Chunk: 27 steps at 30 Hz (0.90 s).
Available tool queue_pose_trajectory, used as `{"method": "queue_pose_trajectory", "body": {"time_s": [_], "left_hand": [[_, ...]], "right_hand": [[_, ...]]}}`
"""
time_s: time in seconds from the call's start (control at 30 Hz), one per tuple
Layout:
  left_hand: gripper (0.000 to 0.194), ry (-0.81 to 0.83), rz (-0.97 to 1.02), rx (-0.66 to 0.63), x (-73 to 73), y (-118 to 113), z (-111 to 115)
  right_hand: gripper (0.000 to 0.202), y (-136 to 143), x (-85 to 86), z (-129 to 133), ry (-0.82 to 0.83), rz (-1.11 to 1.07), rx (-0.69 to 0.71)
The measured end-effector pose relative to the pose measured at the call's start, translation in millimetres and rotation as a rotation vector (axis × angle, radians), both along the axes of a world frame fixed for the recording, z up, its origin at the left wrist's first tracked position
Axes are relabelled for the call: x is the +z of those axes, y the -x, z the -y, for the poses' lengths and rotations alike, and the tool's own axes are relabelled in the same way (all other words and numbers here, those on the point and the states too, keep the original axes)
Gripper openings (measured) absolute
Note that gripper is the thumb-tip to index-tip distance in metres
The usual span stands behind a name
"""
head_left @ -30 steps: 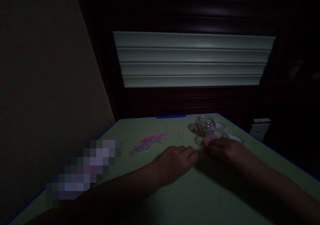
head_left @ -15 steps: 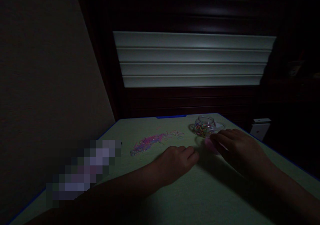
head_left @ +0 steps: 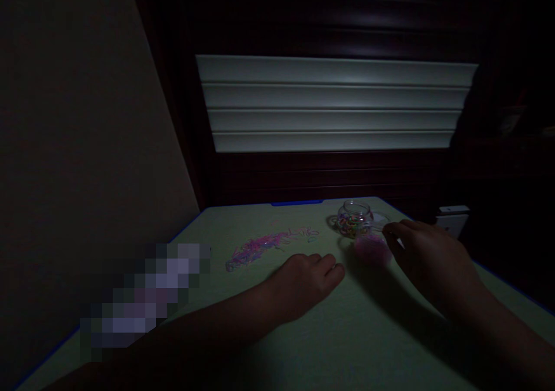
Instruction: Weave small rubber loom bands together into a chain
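Observation:
My left hand (head_left: 310,282) rests over the table (head_left: 338,345) with its fingers curled; whatever they hold, if anything, is hidden. Higher up on the right, my right hand (head_left: 437,258) has thumb and fingers pinched together beside a small clear jar of pink contents (head_left: 373,249). Nothing between those fingertips can be made out in the dim light. Just behind stands an uncovered round glass jar (head_left: 354,220) partly filled with small multicoloured bands. A loose heap of pink and purple bands (head_left: 258,247) is spread on the table, beyond my left hand.
A pixelated pale object (head_left: 150,298) lies along the left table edge. Against the back are dark panels with white slats (head_left: 336,104). A plain wall (head_left: 82,119) rises at left. A white box (head_left: 453,220) is past the right edge.
My right hand has shifted slightly right, off the front of the pink-filled jar, which now shows more fully. My left hand has stayed almost still.

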<state>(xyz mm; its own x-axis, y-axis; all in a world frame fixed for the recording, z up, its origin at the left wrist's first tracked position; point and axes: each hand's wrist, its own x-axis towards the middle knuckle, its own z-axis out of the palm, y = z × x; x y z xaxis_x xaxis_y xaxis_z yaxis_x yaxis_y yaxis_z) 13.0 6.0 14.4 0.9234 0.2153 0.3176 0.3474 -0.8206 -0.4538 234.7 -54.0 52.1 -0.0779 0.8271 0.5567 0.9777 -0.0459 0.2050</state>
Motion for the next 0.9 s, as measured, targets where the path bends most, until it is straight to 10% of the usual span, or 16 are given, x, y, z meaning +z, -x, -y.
{"method": "queue_pose_trajectory", "body": {"time_s": [0.9], "left_hand": [[0.009,0.028,-0.002,0.008,-0.1,0.2,-0.6]], "right_hand": [[0.024,0.4,-0.9,-1.5,0.017,-0.020,0.016]]}}
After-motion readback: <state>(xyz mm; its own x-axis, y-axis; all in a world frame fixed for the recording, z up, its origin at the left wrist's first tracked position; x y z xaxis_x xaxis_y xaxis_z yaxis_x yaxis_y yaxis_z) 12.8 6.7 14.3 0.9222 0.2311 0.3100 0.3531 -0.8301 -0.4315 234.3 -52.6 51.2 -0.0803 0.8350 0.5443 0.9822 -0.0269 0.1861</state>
